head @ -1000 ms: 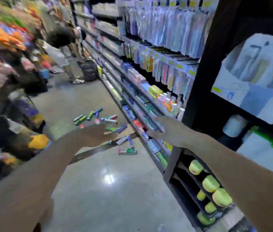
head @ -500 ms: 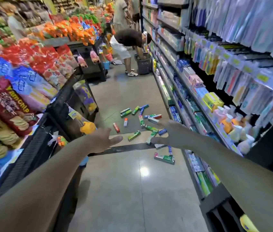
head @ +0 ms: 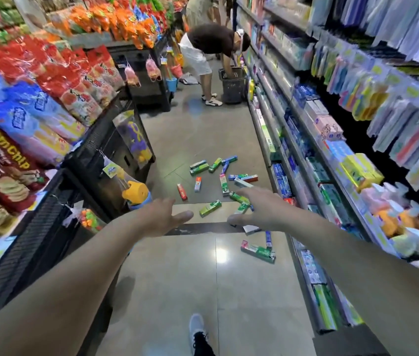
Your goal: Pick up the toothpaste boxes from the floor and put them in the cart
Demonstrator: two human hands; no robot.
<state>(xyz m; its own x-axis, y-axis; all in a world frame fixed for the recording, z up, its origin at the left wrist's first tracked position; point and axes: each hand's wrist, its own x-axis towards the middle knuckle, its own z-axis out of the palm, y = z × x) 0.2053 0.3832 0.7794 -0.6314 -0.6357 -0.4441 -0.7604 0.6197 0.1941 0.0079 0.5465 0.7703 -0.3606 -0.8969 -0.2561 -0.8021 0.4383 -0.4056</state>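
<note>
In the head view, both hands reach forward with fingers spread and hold nothing: the left hand (head: 163,217) hangs over bare floor (head: 203,291), the right hand (head: 253,209) hovers above the near edge of the scattered toothpaste boxes (head: 211,208), which lie strewn on the floor beside the shelf (head: 303,253) on the right, well ahead of the person's shoe (head: 196,327). No cart shows plainly here; a dark basket (head: 232,84) stands far down the aisle by another person (head: 211,47). To do the pick well, I would step closer and crouch before grasping, then take the nearest box (head: 258,250) along its long sides, one per hand.
</note>
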